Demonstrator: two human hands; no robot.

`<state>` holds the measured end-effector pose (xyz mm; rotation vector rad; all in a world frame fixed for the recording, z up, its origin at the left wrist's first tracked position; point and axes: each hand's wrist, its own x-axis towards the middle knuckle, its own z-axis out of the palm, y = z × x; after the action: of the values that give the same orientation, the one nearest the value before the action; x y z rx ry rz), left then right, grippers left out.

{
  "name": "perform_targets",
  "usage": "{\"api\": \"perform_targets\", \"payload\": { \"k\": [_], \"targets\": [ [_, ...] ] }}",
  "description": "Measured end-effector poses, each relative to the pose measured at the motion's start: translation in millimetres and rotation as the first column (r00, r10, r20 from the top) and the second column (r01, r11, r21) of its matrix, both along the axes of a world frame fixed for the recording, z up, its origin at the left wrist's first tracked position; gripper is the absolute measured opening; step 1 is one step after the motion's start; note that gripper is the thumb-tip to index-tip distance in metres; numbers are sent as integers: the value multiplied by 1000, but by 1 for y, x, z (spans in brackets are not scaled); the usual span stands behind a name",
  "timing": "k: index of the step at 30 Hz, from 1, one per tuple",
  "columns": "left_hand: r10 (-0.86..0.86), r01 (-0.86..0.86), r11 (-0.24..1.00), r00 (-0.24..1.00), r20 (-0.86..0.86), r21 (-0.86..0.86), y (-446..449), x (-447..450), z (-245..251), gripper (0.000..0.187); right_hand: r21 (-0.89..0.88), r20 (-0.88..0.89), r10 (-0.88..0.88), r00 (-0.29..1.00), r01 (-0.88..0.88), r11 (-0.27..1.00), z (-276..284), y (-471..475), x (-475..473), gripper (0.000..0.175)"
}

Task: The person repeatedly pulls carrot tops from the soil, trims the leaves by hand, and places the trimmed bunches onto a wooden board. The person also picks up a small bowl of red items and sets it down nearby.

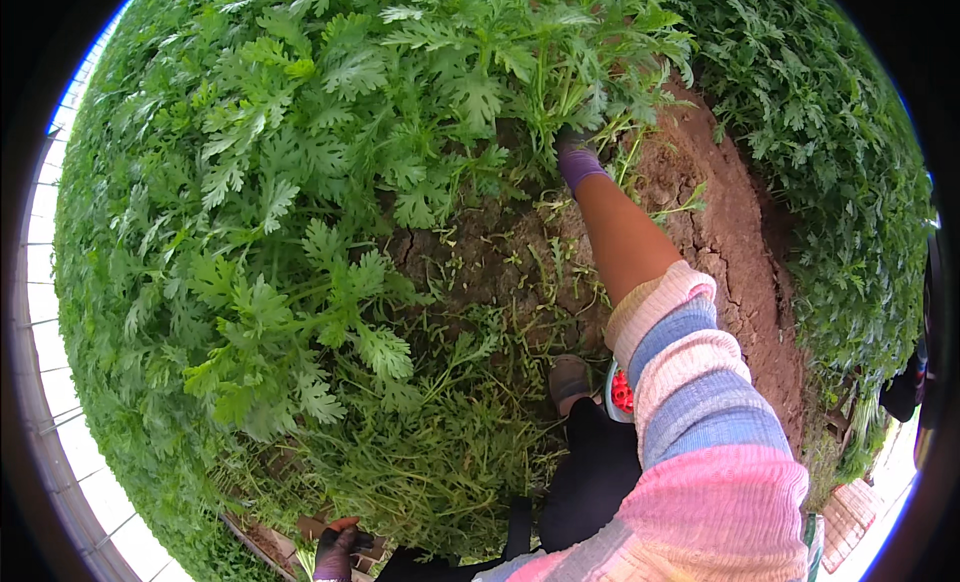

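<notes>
My right hand (pixel 576 151), in a purple and dark glove, reaches to the base of the leafy green plants (pixel 540 72). Leaves and stems hide its fingers, so its grip cannot be made out. At the lower left edge is my left hand (pixel 339 550), in a dark and purple glove with an orange fingertip showing. Its fingers look bent, and whether it holds anything is unclear. Cut or loose stems and leaves (pixel 442 462) lie in a heap between my left hand and my shoe (pixel 570 379). Cracked soil (pixel 517 259) with small sprigs lies below my right hand.
Dense plants stand on the left and, past a bare soil ridge (pixel 720 199), on the right (pixel 825 154). A round-rimmed object with red parts (pixel 622 393) is partly under my right sleeve. A bundle of cut greens (pixel 862 439) and a woven-looking item (pixel 851 516) lie at the lower right.
</notes>
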<state>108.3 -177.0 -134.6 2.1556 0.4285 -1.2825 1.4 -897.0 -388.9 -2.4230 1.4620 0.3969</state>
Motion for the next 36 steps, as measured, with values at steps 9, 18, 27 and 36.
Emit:
{"api": "perform_targets", "payload": {
  "k": [9, 18, 27, 36],
  "targets": [
    [17, -15, 999, 999, -41, 53, 5, 7, -6, 34, 267, 307, -254, 917, 173, 948, -12, -31, -22, 50],
    [18, -17, 999, 1000, -25, 37, 8, 9, -11, 36, 230, 510, -543, 667, 502, 834, -79, -51, -11, 79],
    [7, -6, 1000, 999, -52, 17, 8, 12, -11, 40, 364, 515, -575, 636, 444, 818, -67, -58, -2, 63],
    [27, -26, 1000, 997, -69, 13, -1, 11, -7, 39, 106, -5, -142, 990, 142, 984, -3, -59, 17, 44]
  ]
}}
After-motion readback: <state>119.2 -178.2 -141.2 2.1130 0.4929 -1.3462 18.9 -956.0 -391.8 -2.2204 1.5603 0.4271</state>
